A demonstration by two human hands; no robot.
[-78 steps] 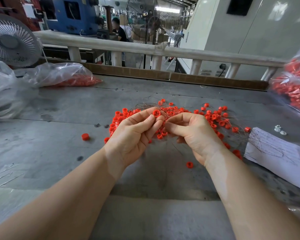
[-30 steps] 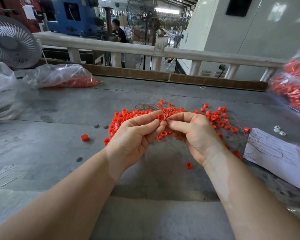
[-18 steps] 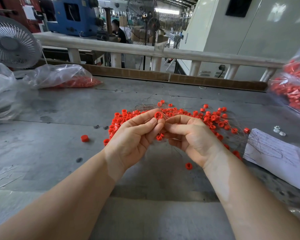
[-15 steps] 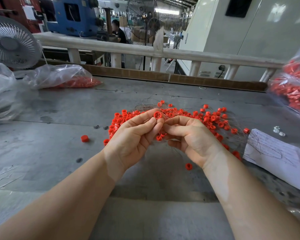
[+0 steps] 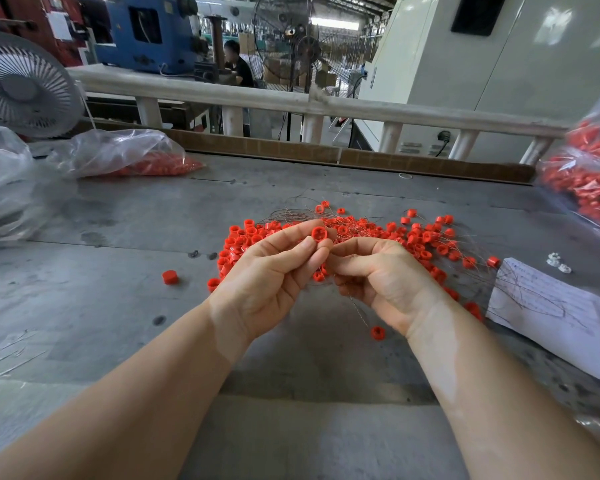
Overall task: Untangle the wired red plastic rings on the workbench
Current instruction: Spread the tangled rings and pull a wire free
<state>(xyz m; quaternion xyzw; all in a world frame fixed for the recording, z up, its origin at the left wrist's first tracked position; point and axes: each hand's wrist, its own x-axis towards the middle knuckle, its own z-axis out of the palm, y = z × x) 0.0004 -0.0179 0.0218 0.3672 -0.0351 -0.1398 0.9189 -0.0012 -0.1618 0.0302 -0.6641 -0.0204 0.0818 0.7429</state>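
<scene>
While hovering just above the heap of wired red rings [image 5: 361, 237] on the grey workbench [image 5: 118, 306], both hands are working close together, fingertips nearly meeting. Left hand [image 5: 271, 278] is pinching a single red ring [image 5: 318, 233] between thumb and forefinger, its open end facing the camera. Right hand [image 5: 381, 275] is curling its fingers around thin wire, one strand [image 5: 357, 306] trailing down below the palm. Nearer than the heap, a loose ring [image 5: 378, 332] is lying by the right wrist; left of the heap, a stray red cap [image 5: 170, 277] is sitting alone. Right of the heap, a sheet of paper [image 5: 551, 317] is lying flat. Farther left of the heap, a clear bag of red parts [image 5: 129, 157] is slumping.
</scene>
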